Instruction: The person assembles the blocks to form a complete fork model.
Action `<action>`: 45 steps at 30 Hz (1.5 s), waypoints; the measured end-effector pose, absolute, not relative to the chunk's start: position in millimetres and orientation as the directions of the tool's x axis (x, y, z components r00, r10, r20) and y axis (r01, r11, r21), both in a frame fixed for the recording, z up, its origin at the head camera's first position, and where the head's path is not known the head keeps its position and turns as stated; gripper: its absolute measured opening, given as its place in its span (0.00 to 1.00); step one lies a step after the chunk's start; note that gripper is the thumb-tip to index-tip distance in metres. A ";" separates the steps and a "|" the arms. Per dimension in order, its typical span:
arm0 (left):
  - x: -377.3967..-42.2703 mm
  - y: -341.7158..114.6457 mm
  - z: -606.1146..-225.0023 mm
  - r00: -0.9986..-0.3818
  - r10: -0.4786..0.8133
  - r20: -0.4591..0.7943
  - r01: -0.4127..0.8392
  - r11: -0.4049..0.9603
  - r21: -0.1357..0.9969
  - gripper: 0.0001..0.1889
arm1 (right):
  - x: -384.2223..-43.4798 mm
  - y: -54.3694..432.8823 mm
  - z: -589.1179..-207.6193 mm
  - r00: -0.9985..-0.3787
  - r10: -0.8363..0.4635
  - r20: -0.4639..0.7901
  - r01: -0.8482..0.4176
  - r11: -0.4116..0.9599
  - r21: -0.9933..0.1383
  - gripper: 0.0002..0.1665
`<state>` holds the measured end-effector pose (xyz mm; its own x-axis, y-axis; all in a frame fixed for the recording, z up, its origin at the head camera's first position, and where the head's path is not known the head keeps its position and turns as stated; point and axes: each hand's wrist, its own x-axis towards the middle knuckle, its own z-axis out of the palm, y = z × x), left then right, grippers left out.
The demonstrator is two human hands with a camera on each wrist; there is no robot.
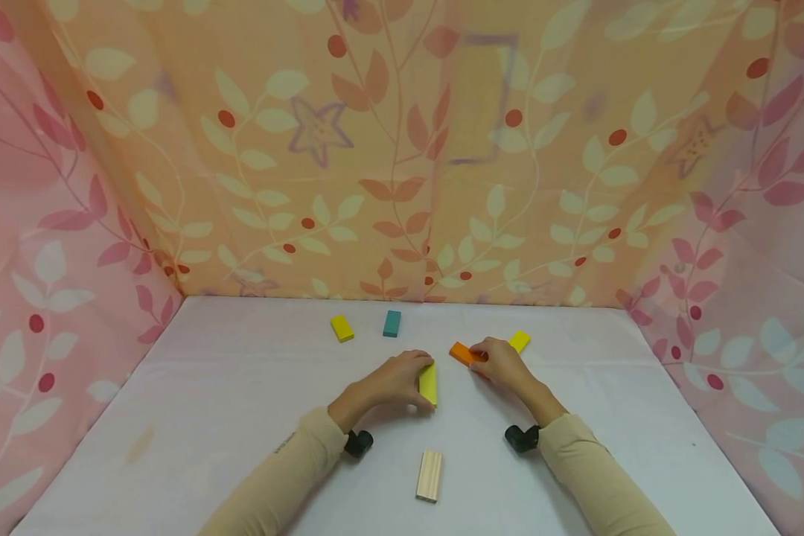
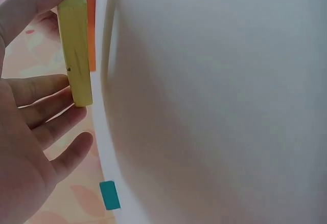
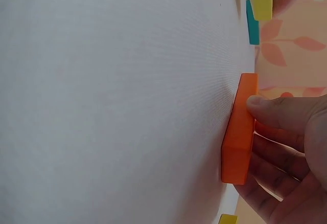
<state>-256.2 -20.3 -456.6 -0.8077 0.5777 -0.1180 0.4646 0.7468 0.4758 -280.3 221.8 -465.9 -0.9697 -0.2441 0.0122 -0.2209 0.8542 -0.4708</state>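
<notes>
My left hand (image 1: 397,380) pinches a yellow wooden block (image 1: 428,385) by its ends, thumb at the near end and a finger at the far end. In the left wrist view, this block (image 2: 75,50) stands between thumb and fingers, and the little finger is free of it. To the right, my right hand (image 1: 502,362) holds an orange block (image 1: 464,353), its far-left end showing past the fingers. The right wrist view has the thumb on one face of the orange block (image 3: 240,132) and the fingers behind it, close over the white tabletop.
A yellow block (image 1: 342,328) and a teal block (image 1: 391,324) lie toward the back. Another yellow block (image 1: 519,341) lies just behind my right hand, partly hidden. Nearer me is a plain wood block (image 1: 429,476). Patterned cloth walls (image 1: 402,223) border the white table (image 1: 208,417).
</notes>
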 end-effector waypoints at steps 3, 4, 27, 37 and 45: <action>-257.0 -17.3 -457.3 -0.809 0.574 -0.125 0.465 0.756 0.461 0.46 | -280.8 221.0 -466.3 -0.972 -0.233 0.001 -0.206 0.857 -0.472 0.19; -257.3 -16.3 -457.2 -0.809 0.574 -0.125 0.466 0.757 0.458 0.46 | -280.8 220.9 -466.1 -0.973 -0.231 -0.003 -0.202 0.858 -0.472 0.20; -257.3 -0.6 -461.3 -0.814 0.552 -0.180 0.448 0.794 0.411 0.46 | -278.9 222.0 -464.5 -0.971 -0.240 0.001 -0.212 0.856 -0.472 0.20; -255.2 0.3 -459.9 -0.820 0.544 -0.177 0.443 0.799 0.406 0.46 | -279.0 221.6 -465.1 -0.969 -0.246 0.014 -0.224 0.858 -0.462 0.20; -254.6 0.7 -460.3 -0.820 0.543 -0.180 0.446 0.804 0.394 0.46 | -279.3 221.6 -465.4 -0.970 -0.241 0.013 -0.220 0.859 -0.462 0.20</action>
<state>-254.6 0.7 -460.3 -0.8204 0.5427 -0.1800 0.4456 0.8041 0.3935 -279.3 221.6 -465.4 -0.9704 -0.2413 0.0131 -0.2199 0.8591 -0.4621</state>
